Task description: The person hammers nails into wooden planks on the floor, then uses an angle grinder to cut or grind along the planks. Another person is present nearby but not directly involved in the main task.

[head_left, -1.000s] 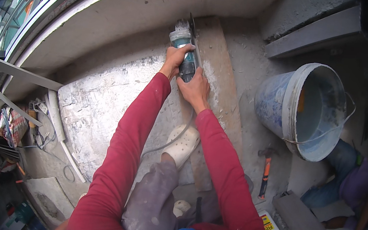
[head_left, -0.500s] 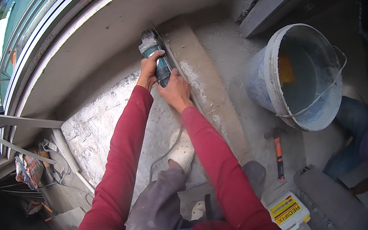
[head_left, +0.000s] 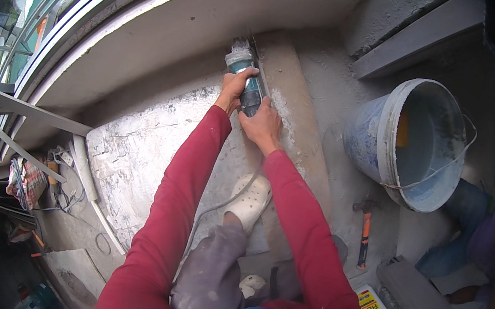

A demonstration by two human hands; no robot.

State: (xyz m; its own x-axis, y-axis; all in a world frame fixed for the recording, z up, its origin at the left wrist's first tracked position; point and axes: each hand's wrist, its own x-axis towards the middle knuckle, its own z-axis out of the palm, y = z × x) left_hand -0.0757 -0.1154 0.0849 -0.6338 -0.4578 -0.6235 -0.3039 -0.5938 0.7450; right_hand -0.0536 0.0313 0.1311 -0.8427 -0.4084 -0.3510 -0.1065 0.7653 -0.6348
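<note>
Both my hands are closed around a teal and black angle grinder [head_left: 251,96], its head coated in pale dust. My left hand [head_left: 235,87] wraps the body near the head, and my right hand [head_left: 263,125] grips the rear end. The grinder lies along the left edge of a long brown board [head_left: 296,107] on the floor, near the board's far end by the wall. White dust streaks this board. From the grinder's rear a grey cord [head_left: 224,205] runs back past my shoe. Whether the disc touches the board cannot be made out.
A dusty white bucket [head_left: 369,134] with a wire handle stands to the right. Nearer lie a hammer [head_left: 365,239] with an orange and black handle and a white-yellow container [head_left: 373,306]. Another person's legs [head_left: 449,242] show at far right. Metal strips [head_left: 36,110] jut out at left.
The view has shifted, so the grinder, my hands and the bucket appear farther right. Both hands keep their hold on the grinder at the board's far end.
</note>
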